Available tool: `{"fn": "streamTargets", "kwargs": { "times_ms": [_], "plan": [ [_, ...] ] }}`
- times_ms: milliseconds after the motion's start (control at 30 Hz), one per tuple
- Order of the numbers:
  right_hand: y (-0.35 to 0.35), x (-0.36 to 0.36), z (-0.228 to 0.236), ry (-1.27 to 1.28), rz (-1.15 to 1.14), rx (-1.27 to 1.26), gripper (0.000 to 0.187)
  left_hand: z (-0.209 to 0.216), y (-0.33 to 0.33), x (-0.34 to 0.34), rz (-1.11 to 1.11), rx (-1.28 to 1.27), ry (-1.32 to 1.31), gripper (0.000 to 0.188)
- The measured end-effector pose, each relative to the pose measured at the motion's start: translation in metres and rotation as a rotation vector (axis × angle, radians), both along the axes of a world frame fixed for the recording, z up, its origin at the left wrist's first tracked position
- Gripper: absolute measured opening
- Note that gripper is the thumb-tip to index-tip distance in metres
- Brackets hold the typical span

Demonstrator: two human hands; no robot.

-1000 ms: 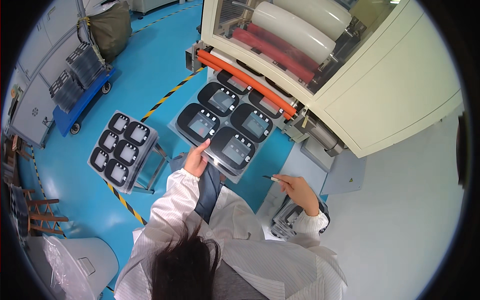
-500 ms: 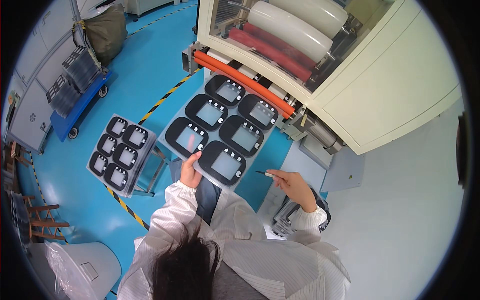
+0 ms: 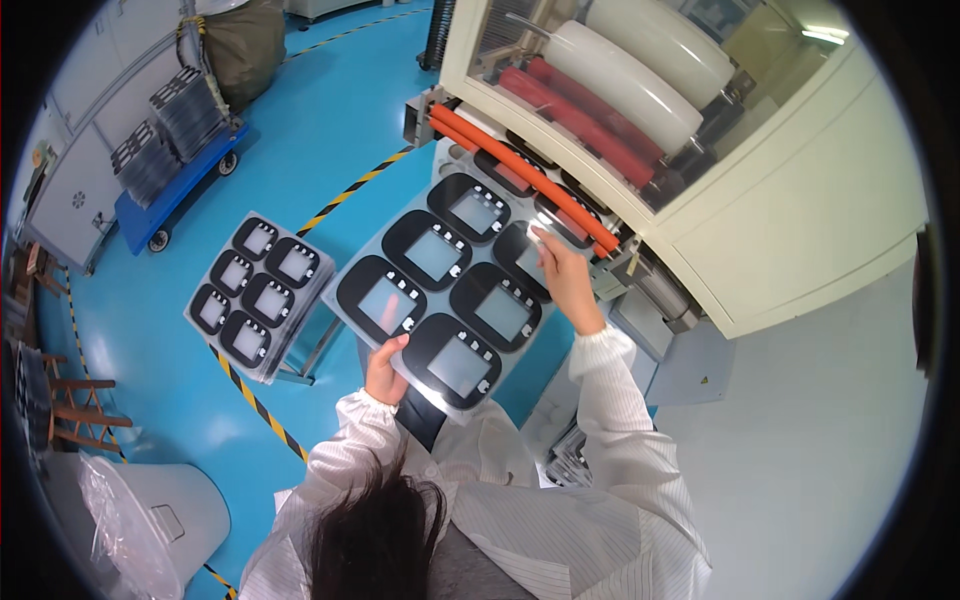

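the big cream metal machine (image 3: 810, 220) stands farthest ahead. just before it is a clear rectangular plastic sheet with rounded black frames (image 3: 440, 290) — best kept flat and steadied lightly by its border. the left hand (image 3: 385, 372) pinches the edge farthest from the machine; the right hand (image 3: 565, 275) is closed narrow on the machine side, contents unclear. the long orange roller (image 3: 525, 180) on the machine crowds the work; a stack of similar sheets (image 3: 265, 300) stands left of the machine.

Your right hand (image 3: 568, 285), half a second ago off to the right of the held sheet (image 3: 438, 297), now reaches over its far right part, while black-framed panels (image 3: 505, 180) newly show just before the orange roller (image 3: 525, 178)
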State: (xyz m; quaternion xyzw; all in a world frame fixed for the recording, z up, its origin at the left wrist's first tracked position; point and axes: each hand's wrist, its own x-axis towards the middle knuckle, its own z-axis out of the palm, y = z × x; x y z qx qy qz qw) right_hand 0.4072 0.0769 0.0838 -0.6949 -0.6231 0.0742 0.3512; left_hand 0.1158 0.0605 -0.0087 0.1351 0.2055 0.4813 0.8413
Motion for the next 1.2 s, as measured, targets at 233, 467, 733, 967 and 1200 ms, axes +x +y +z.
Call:
{"fn": "streamTargets", "kwargs": {
  "times_ms": [233, 467, 733, 967, 1200],
  "plan": [
    [0.093, -0.010, -0.025, -0.103, 0.038, 0.095, 0.027, -0.001, -0.008, -0.012, 0.051, -0.025, 0.051, 0.074],
    [0.125, -0.046, -0.028, -0.224, 0.077, 0.024, 0.027, 0.002, -0.023, -0.039, 0.083, -0.019, 0.063, 0.075],
    [0.128, -0.076, -0.016, -0.231, 0.124, -0.222, 0.025, 0.016, -0.043, -0.062, 0.089, -0.002, 0.133, 0.076],
    [0.072, -0.022, -0.032, -0.232, 0.312, -0.092, 0.024, 0.002, -0.048, -0.071, 0.043, -0.029, 0.063, 0.077],
    [-0.114, 0.020, 0.003, -0.236, 0.097, -0.437, 0.029, -0.008, -0.048, -0.092, 0.045, -0.087, 0.021, 0.081]
  ]
}}
